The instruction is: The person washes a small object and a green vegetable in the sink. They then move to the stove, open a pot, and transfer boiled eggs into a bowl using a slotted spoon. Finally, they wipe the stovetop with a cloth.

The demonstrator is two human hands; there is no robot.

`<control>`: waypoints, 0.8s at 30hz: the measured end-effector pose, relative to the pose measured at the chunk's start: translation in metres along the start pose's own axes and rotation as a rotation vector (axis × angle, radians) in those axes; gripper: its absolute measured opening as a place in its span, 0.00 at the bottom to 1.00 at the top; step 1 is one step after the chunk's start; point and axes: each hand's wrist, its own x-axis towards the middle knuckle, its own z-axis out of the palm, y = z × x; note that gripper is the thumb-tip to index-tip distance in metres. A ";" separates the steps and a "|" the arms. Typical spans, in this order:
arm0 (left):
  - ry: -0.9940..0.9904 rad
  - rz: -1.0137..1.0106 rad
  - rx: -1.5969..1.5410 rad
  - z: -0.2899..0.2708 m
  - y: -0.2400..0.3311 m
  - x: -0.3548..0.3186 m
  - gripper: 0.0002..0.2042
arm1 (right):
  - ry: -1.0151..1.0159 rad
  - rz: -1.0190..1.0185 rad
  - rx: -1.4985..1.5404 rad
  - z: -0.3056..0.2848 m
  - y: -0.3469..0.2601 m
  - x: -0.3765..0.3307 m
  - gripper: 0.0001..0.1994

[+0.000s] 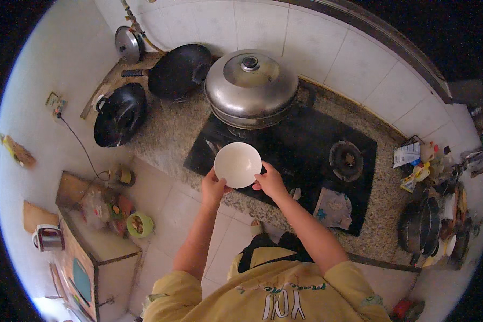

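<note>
Between both hands I hold a white bowl point(238, 165) by its rim, its hollow facing up, over the front edge of the black gas stove point(316, 137). My left hand point(214, 185) grips the near left side, thumb over the rim. On the right side, my right hand point(268, 180) pinches the rim in the same way. The bowl's inside looks pale, with nothing I can make out in it. Just beyond it stands a large steel steamer pot point(251, 91) with a domed lid and black knob, on the far left of the stove.
Two black woks point(180, 72) point(121, 115) lie on the stone counter to the left, near a steel lid point(129, 44). A bare burner point(346, 161) and a folded cloth point(333, 208) are on the right. Farther right stand a dark pot point(419, 226) and several packets.
</note>
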 end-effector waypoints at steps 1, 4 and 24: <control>-0.021 0.009 0.012 0.003 0.005 -0.001 0.22 | -0.009 0.015 0.020 -0.001 0.000 0.002 0.24; -0.017 -0.033 -0.060 0.008 0.009 0.004 0.23 | -0.021 0.052 0.099 -0.004 -0.003 0.005 0.25; -0.256 0.483 0.152 0.120 0.014 -0.065 0.07 | 0.486 0.109 0.114 -0.297 -0.020 -0.237 0.10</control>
